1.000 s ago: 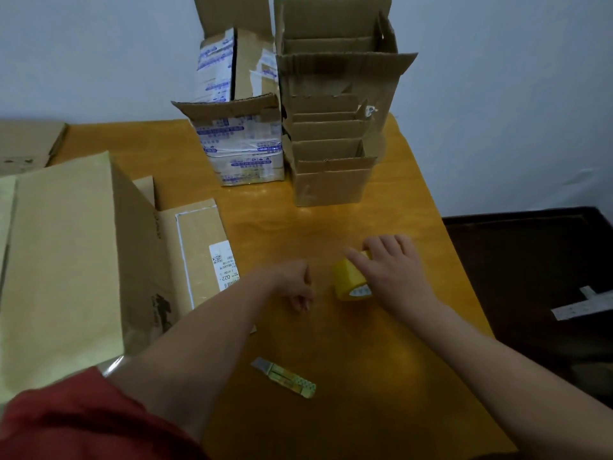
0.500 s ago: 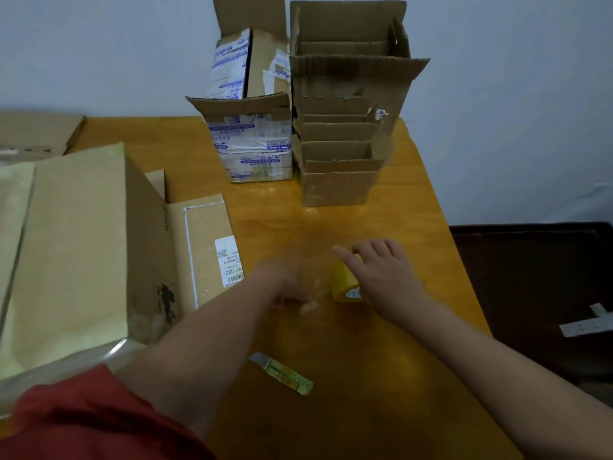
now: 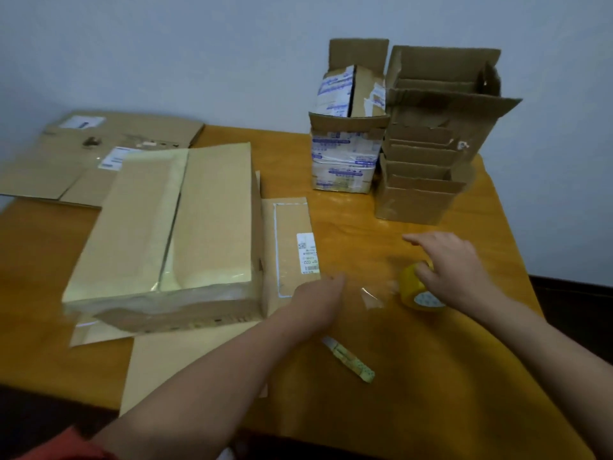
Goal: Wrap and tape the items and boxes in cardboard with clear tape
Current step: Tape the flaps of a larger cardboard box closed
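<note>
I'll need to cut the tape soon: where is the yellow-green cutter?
Head view: the cutter lies flat on the wooden table, just right of the left forearm and nearer the person than the tape roll the right hand grips.

On the table [image 3: 464, 376], the large box [image 3: 172, 234] lies on a cardboard sheet [image 3: 185, 360] that sticks out in front of it, with a flat parcel [image 3: 292, 247] just beside it on the right. Flattened cardboard [image 3: 109, 154] lies behind it to the left, and behind it to the right the left stack [image 3: 345, 154] and the right stack [image 3: 428, 154] of boxes stand side by side. The tape roll [image 3: 414, 290] sits well to its right, and the cutter [image 3: 350, 360] lies to its right and in front.
</note>
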